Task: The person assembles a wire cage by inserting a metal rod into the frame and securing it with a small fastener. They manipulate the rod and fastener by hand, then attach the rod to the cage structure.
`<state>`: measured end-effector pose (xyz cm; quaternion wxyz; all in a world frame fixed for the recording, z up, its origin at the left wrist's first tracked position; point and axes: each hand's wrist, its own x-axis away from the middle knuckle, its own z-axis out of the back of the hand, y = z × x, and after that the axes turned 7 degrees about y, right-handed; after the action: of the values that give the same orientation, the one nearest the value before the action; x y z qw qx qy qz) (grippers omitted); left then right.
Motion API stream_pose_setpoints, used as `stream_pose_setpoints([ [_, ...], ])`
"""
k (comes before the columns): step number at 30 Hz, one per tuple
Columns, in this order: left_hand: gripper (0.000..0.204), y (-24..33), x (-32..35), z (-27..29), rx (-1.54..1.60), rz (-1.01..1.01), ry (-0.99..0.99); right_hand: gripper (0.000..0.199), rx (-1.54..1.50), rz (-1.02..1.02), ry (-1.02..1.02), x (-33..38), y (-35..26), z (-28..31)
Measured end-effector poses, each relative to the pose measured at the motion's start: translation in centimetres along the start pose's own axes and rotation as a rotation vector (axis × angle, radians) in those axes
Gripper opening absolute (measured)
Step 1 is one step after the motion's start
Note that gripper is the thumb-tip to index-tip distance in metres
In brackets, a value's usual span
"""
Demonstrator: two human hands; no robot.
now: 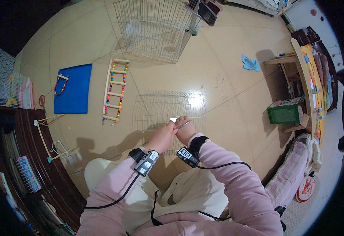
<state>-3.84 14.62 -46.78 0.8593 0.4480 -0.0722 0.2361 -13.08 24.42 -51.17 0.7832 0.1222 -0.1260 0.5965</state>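
Note:
A flat wire grid panel (162, 106) lies on the tan tiled floor in front of me. My left hand (163, 135) is closed at the panel's near edge. Right beside it, my right hand (185, 129) is shut on a small metal tool (183, 125) held against the same edge, and the two hands touch each other. A small white piece (173, 120) sits just beyond my fingers. Both wrists wear black bands with cables.
A wire cage body (156, 29) stands farther off. A wooden bead ladder (114, 90) and a blue mat (74, 88) with a bead swing lie to the left. A blue cloth (250, 63), wooden shelf (304, 78) and green box (285, 114) are right.

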Motion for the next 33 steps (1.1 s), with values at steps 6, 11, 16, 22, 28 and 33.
stream_pose_setpoints([
  [6, 0.017, -1.3, -0.5, -0.5, 0.123, -0.015, 0.132, 0.016, -0.295, 0.461, 0.540, 3.9, 1.6, 0.3],
  [11, 0.015, -1.7, -0.7, 0.5, 0.286, 0.015, 0.096, 0.020, -0.782, -0.265, 0.416, 6.6, 3.3, 2.4],
  [16, 0.014, -1.8, -0.7, 1.9, 0.451, 0.046, 0.040, 0.020, -1.181, -0.299, 0.460, 4.0, 3.1, 3.1],
  [22, 0.020, -3.0, -1.5, 3.2, 0.642, 0.116, 0.123, 0.017, -1.284, -0.240, 0.321, 3.3, 3.4, 4.7],
  [28, 0.018, -5.5, -1.4, 6.1, 1.159, 0.445, 0.136, 0.027, -1.265, -0.421, 0.399, 4.0, 4.3, 6.6],
  [33, 0.018, -6.2, -1.4, 6.1, 1.360, 0.508, 0.159, 0.028, -1.265, -0.535, 0.467, 4.3, 5.4, 7.2],
])
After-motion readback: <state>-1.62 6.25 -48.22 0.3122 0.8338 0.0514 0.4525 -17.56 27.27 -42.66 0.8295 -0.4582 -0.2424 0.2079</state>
